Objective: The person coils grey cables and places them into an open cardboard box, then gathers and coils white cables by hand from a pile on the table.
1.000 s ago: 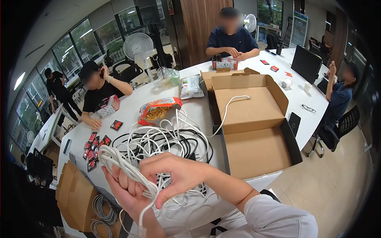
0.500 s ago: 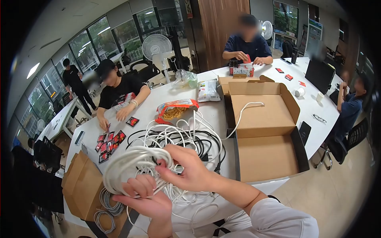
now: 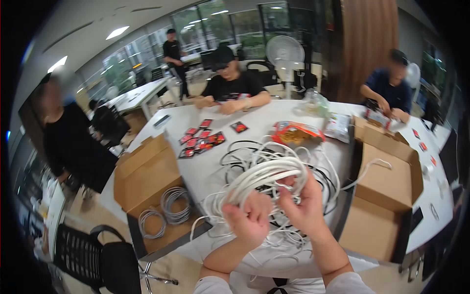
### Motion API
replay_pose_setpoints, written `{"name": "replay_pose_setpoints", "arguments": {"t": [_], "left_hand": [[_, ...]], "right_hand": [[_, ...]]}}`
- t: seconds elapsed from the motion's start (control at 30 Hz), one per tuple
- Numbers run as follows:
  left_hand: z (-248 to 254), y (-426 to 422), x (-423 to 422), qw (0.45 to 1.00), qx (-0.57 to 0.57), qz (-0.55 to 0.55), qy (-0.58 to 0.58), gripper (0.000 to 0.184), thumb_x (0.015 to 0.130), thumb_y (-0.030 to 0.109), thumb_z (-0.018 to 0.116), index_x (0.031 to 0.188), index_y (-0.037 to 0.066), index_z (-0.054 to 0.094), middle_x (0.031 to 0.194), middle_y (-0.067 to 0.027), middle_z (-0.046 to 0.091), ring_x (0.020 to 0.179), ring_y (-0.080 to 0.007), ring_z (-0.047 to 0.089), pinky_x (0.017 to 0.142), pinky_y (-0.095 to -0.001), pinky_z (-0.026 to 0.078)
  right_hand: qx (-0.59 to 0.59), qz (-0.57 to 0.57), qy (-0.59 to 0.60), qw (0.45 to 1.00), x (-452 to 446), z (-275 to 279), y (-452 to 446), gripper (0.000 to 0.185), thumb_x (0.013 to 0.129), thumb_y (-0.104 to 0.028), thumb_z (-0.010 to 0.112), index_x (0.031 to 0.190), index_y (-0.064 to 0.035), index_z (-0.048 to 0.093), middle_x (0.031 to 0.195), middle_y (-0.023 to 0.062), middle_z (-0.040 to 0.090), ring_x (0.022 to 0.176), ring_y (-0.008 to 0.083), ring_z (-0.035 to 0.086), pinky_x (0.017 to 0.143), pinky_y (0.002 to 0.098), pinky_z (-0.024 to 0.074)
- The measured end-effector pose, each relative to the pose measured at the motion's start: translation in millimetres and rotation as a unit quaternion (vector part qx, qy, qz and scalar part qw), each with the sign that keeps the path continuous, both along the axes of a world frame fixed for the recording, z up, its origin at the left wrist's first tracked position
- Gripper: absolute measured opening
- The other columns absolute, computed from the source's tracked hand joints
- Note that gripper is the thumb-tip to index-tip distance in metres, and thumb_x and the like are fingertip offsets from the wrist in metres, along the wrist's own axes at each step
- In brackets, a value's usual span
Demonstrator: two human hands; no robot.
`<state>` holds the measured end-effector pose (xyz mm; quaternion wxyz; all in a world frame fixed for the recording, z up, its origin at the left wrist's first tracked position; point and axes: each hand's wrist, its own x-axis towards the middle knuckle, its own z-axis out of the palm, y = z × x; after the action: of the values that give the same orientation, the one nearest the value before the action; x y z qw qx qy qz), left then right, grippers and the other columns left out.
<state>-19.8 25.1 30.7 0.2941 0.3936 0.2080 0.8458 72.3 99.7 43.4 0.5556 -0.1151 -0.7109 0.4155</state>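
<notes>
A coil of white cable (image 3: 267, 171) is held up between my two hands, above the table's front part. My left hand (image 3: 249, 215) has its fingers wrapped round the coil's lower left side. On the right side, my right hand (image 3: 304, 201) grips the same coil, thumb toward me. Beneath and behind it lies a tangle of white and black cables (image 3: 324, 179) on the white table (image 3: 196, 171). To the left, an open cardboard box (image 3: 147, 169) holds two coils of grey cable (image 3: 175, 206).
An open cardboard box (image 3: 377, 215) with a white cable end across it stands at the right. Beyond the tangle are an orange snack bag (image 3: 297, 133), a silver packet (image 3: 338, 128) and red packets (image 3: 198, 142). People sit across the table; one stands left near a black chair (image 3: 98, 259).
The view has swung left, bringing in the left box and a standing person. The coil, earlier more to one side, is now held in front between both hands.
</notes>
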Motion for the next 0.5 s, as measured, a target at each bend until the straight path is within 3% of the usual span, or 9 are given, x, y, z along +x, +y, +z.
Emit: {"name": "replay_pose_setpoints", "arguments": {"t": [0.1, 0.27, 0.4, 0.5], "left_hand": [[1, 3, -8, 0.998, 0.0, -0.02, -0.055, 0.058, 0.089, 0.068, 0.031, 0.063, 0.016, 0.028, 0.048, 0.0054, 0.023, 0.038, -0.0084, 0.02, 0.044, -0.026, 0.02], [12, 7, -19, 0.996, -0.006, -0.067, -0.051, 0.049, 0.095, 0.055, 0.028, 0.067, 0.015, 0.029, 0.051, 0.004, 0.024, 0.042, -0.0091, 0.021, 0.046, -0.0268, 0.022], [7, 19, -30, 0.994, -0.041, -0.099, 0.013, 0.047, 0.098, 0.049, 0.03, 0.07, 0.011, 0.034, 0.054, 0.0032, 0.028, 0.046, -0.0084, 0.026, 0.049, -0.026, 0.027], [10, 23, -38, 0.982, -0.037, -0.109, 0.151, 0.048, 0.097, 0.052, 0.031, 0.072, 0.01, 0.034, 0.055, 0.0026, 0.031, 0.047, -0.0089, 0.03, 0.048, -0.0272, 0.031]], "right_hand": [[-0.089, 0.073, 0.045, 0.992, -9, -2, -5, 0.014, 0.079, 0.006, 0.055, 0.092, 0.0018, 0.051, 0.088, 0.0098, 0.066, 0.076, 0.012, 0.062, 0.067, 0.0264, 0.0485], [-0.049, 0.069, -0.044, 0.995, -6, -5, 5, 0.02, 0.084, 0.006, 0.052, 0.1, 0.0006, 0.041, 0.086, 0.0125, 0.066, 0.073, 0.0152, 0.064, 0.067, 0.0264, 0.0498], [-0.072, 0.066, -0.033, 0.995, -3, -8, 16, 0.019, 0.086, 0.005, 0.052, 0.101, 0.0004, 0.041, 0.082, 0.0108, 0.062, 0.074, 0.016, 0.064, 0.066, 0.0274, 0.0507], [-0.102, 0.081, -0.037, 0.991, -2, -12, 22, 0.018, 0.087, 0.004, 0.051, 0.101, 0.0, 0.041, 0.081, 0.0087, 0.058, 0.075, 0.0153, 0.064, 0.065, 0.0269, 0.0504]]}}
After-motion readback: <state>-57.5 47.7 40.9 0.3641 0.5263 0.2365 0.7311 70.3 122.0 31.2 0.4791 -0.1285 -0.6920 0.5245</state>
